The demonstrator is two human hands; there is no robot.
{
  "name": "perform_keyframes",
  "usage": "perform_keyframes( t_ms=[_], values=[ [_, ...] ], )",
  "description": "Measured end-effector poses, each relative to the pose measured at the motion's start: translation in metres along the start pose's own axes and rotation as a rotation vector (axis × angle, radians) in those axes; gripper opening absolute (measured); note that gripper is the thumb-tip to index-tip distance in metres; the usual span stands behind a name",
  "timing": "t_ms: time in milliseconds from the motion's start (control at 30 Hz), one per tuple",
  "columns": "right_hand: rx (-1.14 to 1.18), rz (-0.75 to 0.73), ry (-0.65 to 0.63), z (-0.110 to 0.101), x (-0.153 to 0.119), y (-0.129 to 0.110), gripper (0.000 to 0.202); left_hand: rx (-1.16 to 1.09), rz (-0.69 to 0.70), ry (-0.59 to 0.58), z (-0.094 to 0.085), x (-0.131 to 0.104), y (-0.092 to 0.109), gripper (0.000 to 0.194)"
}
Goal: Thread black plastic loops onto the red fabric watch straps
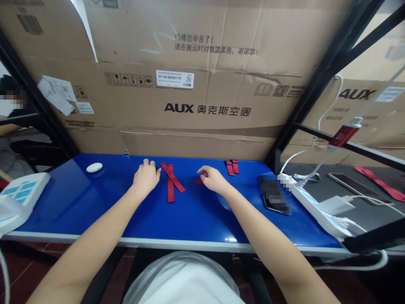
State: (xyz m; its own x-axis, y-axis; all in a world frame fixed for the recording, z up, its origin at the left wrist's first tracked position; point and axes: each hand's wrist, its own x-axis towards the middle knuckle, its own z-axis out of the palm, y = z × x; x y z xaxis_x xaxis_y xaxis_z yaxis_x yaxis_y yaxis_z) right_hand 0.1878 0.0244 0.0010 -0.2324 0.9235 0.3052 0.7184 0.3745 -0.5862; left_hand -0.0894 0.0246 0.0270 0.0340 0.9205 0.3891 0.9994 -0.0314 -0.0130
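On the blue table (pixel 196 223), two red straps (pixel 171 185) lie crossed between my hands. My left hand (pixel 146 176) is just left of them, fingers bent over a small dark item that is mostly hidden. My right hand (pixel 213 179) has its thumb and forefinger curled together at a red piece (pixel 199 181), of which only a bit shows beneath the fingers. Farther back on the right, two short red straps (pixel 232 167) with dark ends lie side by side.
A white oval object (pixel 94 167) and a white device (pixel 23 198) sit at left. At right are a dark phone (pixel 274 196) and a white power strip (pixel 316 207) with cables. A cardboard wall (pixel 190 139) stands behind. A person (pixel 19 101) is far left.
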Motion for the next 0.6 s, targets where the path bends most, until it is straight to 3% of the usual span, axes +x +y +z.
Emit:
perform_keyframes(
  t_ms=[133, 233, 400, 600],
  values=[
    [-0.190, -0.092, -0.021, -0.008, 0.000, 0.011, 0.064, -0.181, 0.361, 0.064, 0.007, -0.004, 0.020, 0.031],
    [-0.215, -0.129, -0.107, -0.007, 0.000, 0.017, 0.058, -0.358, 0.565, 0.021, 0.014, -0.011, 0.040, 0.030],
    [-0.087, -0.296, -0.146, 0.004, -0.002, 0.004, 0.034, -0.479, 0.673, -0.048, 0.026, -0.021, 0.065, 0.030],
    [0.100, -0.259, -0.185, 0.009, -0.006, -0.010, 0.024, -0.520, 0.669, -0.078, 0.032, -0.021, 0.067, 0.020]
  ],
)
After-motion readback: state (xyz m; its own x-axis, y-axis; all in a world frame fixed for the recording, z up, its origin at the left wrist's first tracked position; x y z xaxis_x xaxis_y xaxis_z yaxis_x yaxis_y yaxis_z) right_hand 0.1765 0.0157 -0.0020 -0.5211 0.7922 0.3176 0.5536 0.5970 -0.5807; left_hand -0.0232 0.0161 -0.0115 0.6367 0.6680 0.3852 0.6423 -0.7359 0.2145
